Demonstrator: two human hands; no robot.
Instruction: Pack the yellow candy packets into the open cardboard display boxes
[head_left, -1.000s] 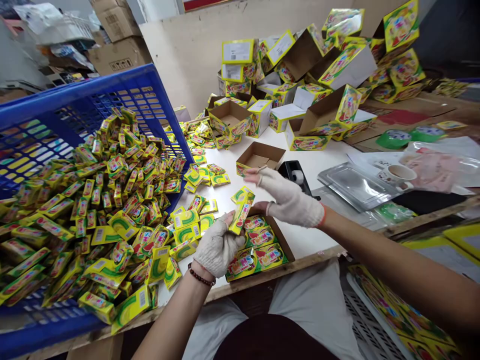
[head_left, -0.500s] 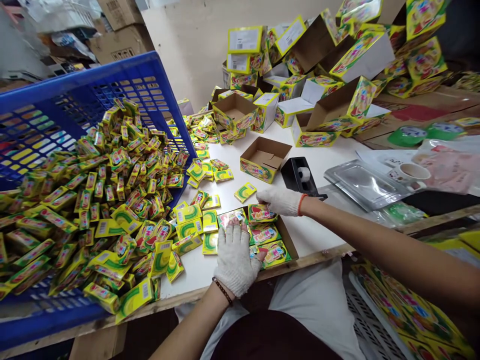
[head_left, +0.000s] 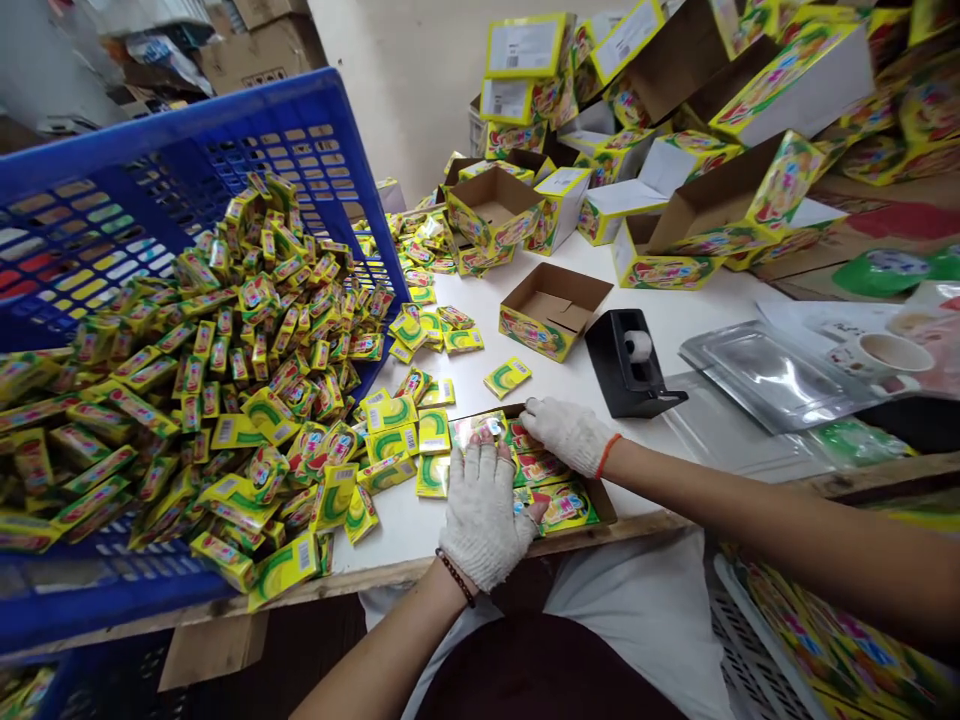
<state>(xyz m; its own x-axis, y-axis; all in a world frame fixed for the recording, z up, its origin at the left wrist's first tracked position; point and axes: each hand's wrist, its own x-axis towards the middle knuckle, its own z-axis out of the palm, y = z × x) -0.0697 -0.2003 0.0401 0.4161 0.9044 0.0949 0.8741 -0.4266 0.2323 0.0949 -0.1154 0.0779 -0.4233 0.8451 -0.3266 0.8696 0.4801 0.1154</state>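
My left hand point(head_left: 487, 515), in a white knitted glove, lies flat with fingers stretched over small printed packets inside an open carton point(head_left: 606, 505). Its thumb points towards a green-and-yellow packet point(head_left: 562, 506) in the near row. At the carton's far side my right hand point(head_left: 566, 432), gloved too, has its fingers bent down on a packet point(head_left: 519, 436) in the far row. The hand partly covers that packet. Several yellow packets point(head_left: 433, 430) lie just left of the carton, and a single packet point(head_left: 508, 377) lies beyond it.
A blue basket point(head_left: 330, 110) heaped with packets stands at the left. Behind the carton are an empty carton point(head_left: 551, 310) and a black tape dispenser point(head_left: 626, 365). More cartons point(head_left: 780, 90) are piled at the back right. A clear plastic tray point(head_left: 772, 365) and a cup point(head_left: 885, 360) lie rightward.
My right hand has come down and inward onto the far row of packets in the carton. My left hand stays flat on the packets. The view has shifted slightly.
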